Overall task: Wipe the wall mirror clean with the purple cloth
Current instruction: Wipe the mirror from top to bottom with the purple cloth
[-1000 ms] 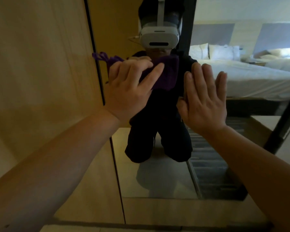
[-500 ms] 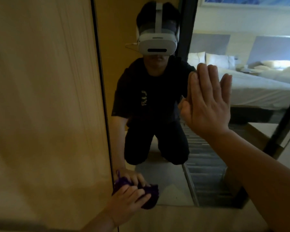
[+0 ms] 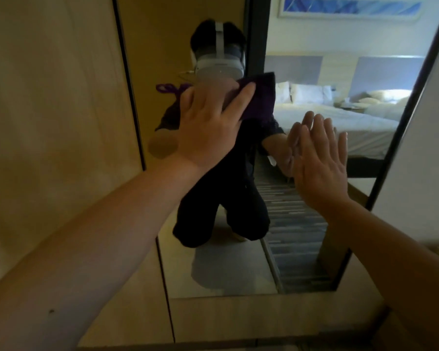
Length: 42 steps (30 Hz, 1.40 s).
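Observation:
The tall wall mirror (image 3: 228, 269) has a thin dark frame and fills the middle of the head view. My left hand (image 3: 208, 127) presses the purple cloth (image 3: 261, 97) flat against the glass in the upper part of the mirror. The cloth sticks out to the right of my fingers, and a purple loop shows at its left. My right hand (image 3: 319, 160) lies flat on the glass lower to the right, fingers together and pointing up, with nothing in it. The glass reflects a kneeling person in dark clothes with a headset.
A light wooden wall panel (image 3: 48, 122) runs along the mirror's left side. A white wall (image 3: 421, 160) borders its right edge. A wooden ledge (image 3: 238, 315) lies under the mirror's bottom edge. The reflection shows beds with white linen.
My left hand has swept the cloth from the mirror's bottom left corner back up to the upper part. My right hand stays flat on the glass.

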Tool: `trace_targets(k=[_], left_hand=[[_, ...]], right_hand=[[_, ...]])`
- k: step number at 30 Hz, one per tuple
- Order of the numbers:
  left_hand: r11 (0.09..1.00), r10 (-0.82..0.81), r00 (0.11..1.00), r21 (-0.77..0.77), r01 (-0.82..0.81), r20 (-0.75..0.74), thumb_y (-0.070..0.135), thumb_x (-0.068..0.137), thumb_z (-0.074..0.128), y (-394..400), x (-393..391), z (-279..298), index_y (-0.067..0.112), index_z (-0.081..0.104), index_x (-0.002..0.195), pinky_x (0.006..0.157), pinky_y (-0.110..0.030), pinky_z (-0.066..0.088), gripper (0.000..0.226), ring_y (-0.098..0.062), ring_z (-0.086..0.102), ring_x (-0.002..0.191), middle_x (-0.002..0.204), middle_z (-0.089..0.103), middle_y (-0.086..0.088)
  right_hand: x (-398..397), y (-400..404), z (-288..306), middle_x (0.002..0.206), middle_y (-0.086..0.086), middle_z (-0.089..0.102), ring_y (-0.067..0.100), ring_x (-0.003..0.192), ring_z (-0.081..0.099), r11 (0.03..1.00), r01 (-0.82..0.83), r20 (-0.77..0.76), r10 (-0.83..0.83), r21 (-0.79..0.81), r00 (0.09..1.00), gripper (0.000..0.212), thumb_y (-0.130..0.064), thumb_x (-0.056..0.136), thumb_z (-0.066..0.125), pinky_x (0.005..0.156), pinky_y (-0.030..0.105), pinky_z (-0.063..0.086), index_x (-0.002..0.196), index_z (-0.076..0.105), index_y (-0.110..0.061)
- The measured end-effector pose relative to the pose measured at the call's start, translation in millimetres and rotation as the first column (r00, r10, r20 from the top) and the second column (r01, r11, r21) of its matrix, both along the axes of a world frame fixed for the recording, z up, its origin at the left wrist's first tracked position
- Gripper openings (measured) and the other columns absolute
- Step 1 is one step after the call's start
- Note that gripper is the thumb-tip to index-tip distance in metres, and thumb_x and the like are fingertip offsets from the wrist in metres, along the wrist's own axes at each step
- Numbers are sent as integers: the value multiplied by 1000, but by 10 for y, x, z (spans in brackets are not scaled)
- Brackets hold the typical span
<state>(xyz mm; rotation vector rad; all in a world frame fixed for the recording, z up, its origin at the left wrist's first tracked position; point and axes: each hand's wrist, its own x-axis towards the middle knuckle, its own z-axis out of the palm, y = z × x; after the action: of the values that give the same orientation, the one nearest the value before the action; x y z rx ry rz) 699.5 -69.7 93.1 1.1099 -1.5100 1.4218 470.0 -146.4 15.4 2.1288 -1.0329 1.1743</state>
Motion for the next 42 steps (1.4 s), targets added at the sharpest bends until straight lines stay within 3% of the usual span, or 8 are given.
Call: trace_targets(k=[4, 8, 18, 23, 30, 34, 38, 42], left_hand=[[999, 28, 997, 16, -30, 74, 14, 93, 64, -238, -160, -342, 20, 64, 131, 88, -44, 40, 39, -31, 61, 103, 116, 61, -9], [1000, 27, 977, 9, -30, 211, 18, 95, 64, -235, -107, -1366, 24, 66, 130, 86, -41, 42, 35, -25, 61, 100, 117, 54, -3], [926, -35, 978, 374, -46, 207, 19, 94, 57, 84, -117, -3007, 27, 60, 131, 90, -38, 39, 38, -21, 54, 104, 120, 50, 1], [879, -107, 989, 475, 48, 99, 14, 94, 49, 195, -242, -2644, 22, 60, 130, 85, -42, 38, 38, -28, 62, 95, 116, 52, -4], [997, -70, 995, -24, 71, 70, 10, 94, 60, -442, -771, -343, 20, 65, 129, 84, -43, 40, 37, -30, 56, 101, 115, 60, -10], [998, 48, 999, -50, -47, 18, 18, 89, 65, -710, -1088, 118, 22, 62, 130, 88, -39, 35, 41, -29, 58, 103, 119, 56, -6], [999, 10, 985, 40, -17, 172, 12, 98, 56, -673, -1224, -887, 20, 63, 133, 86, -42, 41, 37, -30, 62, 99, 112, 66, -9], [922, -81, 945, 383, -49, 317, 18, 102, 47, -618, -1175, -2467, 22, 61, 129, 83, -36, 39, 31, -22, 55, 99, 116, 52, -2]], right_hand=[[-60, -269, -101, 165, 12, 1, 29, 152, -5, 998, 13, -3, -13, -56, 1000, 64, -27, 105, 45, 121, 58, 2, 158, 12, -12], [-30, -423, -165, 163, 16, 9, 28, 151, -3, 984, -28, 11, 31, -175, 999, 60, -30, 104, 32, 120, 57, 3, 157, 7, -14], [-51, -367, -130, 163, 16, 16, 27, 150, 2, 987, -20, 18, 23, -160, 1000, 57, -32, 104, 28, 121, 57, 7, 156, 12, -12], [-337, -156, -132, 165, 5, 3, 22, 153, -2, 996, -90, 0, 90, -15, 996, 55, -32, 106, 27, 124, 50, 1, 157, 15, -14], [-1005, -504, -264, 166, 12, 3, 29, 153, -4, 994, 103, 4, -103, 46, 995, 57, -39, 106, 18, 123, 52, 1, 157, 13, -15], [-1003, -632, -317, 165, 14, 6, 31, 152, -2, 998, 43, 12, -42, -36, 999, 55, -30, 107, 29, 123, 53, 2, 157, 12, -13], [-1026, -793, -403, 161, 16, 17, 29, 150, 5, 980, -33, 68, 47, -195, 997, 54, -29, 107, 35, 122, 54, 8, 155, 19, -10], [-1114, -936, -456, 156, 19, 29, 31, 148, 16, 947, -94, 42, 112, -308, 993, 47, -26, 108, 33, 121, 52, 11, 151, 33, -6]])
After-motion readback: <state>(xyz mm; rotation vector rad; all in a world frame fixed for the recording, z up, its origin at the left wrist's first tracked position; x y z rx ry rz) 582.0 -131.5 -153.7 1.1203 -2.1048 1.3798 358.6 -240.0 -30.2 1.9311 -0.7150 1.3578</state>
